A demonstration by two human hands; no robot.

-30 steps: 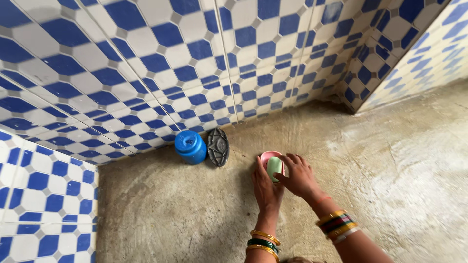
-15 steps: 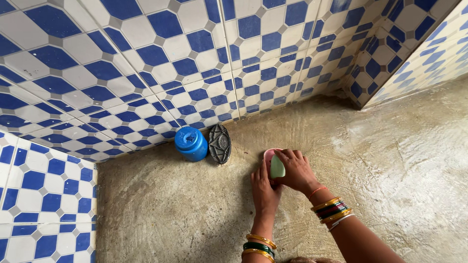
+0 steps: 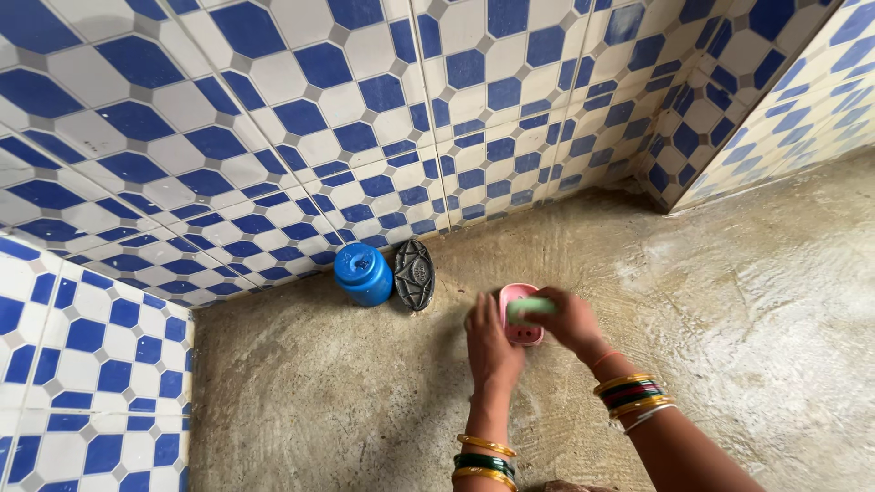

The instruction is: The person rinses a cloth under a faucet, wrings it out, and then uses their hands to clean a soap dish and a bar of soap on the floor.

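floor (image 3: 729, 301): bare grey concrete, patchy | blue jar (image 3: 363, 273): on floor at tiled wall foot | dark oval brush (image 3: 414, 274): just beside jar, leaning on wall | pink soap dish (image 3: 519, 314): on floor, near brush

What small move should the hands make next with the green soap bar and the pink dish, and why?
Probably lift the green soap bar clear of the pink soap dish. The right hand grips the bar just over the dish, and the left hand rests beside the dish on the wet concrete floor, seemingly steadying it. Whether the bar touches the dish is unclear.
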